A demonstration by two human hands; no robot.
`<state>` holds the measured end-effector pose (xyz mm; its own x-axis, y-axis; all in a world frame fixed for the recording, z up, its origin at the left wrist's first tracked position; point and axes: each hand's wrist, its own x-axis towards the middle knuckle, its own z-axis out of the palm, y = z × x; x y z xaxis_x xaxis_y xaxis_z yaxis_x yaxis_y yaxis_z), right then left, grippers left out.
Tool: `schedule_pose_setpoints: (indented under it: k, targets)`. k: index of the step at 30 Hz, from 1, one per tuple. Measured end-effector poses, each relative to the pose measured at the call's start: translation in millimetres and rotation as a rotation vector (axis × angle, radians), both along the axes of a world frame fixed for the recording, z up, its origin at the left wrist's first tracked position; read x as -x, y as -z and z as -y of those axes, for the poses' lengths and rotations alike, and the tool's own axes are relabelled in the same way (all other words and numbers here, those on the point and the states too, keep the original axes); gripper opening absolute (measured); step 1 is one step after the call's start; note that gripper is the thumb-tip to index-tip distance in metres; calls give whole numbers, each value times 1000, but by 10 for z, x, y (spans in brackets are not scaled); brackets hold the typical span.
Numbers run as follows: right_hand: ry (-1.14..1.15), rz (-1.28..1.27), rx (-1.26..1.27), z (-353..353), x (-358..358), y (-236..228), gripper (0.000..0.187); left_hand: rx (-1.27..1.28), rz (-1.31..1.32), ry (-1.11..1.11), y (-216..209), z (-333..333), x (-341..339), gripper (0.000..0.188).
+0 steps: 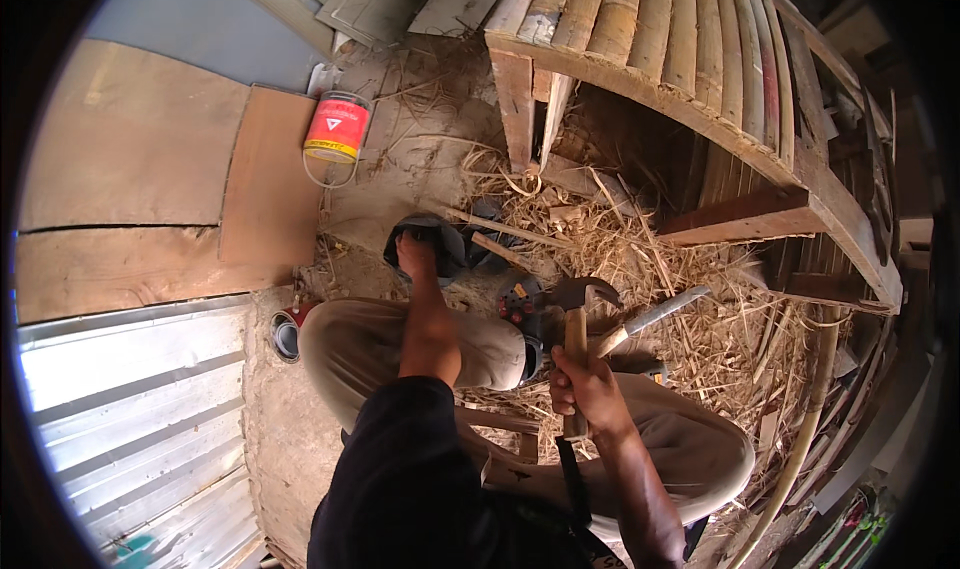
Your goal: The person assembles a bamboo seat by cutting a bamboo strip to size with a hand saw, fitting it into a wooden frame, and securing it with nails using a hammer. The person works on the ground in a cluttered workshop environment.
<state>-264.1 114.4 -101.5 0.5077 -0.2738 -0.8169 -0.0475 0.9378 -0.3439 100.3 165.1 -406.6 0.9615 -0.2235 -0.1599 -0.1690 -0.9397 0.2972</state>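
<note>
My left hand [415, 257] reaches down into the mouth of a dark bag-like container [450, 247] on the ground; its fingers are hidden inside. Closed around the wooden handle of a hammer [577, 334], my right hand [592, 394] is above my right thigh. The hammer's dark metal head points up and away from me. A long-bladed knife [655, 319] slants out from beside the hammer handle. Its grip passes behind the hammer, and whether my fingers hold it too I cannot tell. Below that fist a dark strip [572, 479] hangs down.
A red and yellow can [336, 129] with a wire handle stands ahead on the left. Another open can [288, 335] is by my left knee. A slatted bamboo bench [690, 59] occupies the far right. Wood shavings [730, 334] and loose strips litter the ground.
</note>
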Motion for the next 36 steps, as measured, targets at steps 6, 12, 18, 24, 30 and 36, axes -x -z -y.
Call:
schedule_pose_setpoints:
  k: [6, 12, 18, 24, 30, 36]
  targets:
    - [-6, -21, -23, 47, 0, -23, 26, -84, -100, 21, -48, 42, -115, 28]
    - [12, -13, 32, 45, 36, -14, 27, -47, -10, -34, 97, 56, -66, 28]
    - [148, 41, -64, 80, 24, -25, 25, -30, 32, -47, -176, 93, -17, 32]
    - [285, 186, -142, 217, -1, -27, 21, -4, 21, 130, -518, 94, 31, 27]
    - [187, -115, 385, 100, -49, 44, 17, 682, 133, 431, -1523, 500, 373, 17]
    - [351, -173, 1040, 323, 220, -294, 21, 1279, -195, 825, -3452, 1520, 1536, 22]
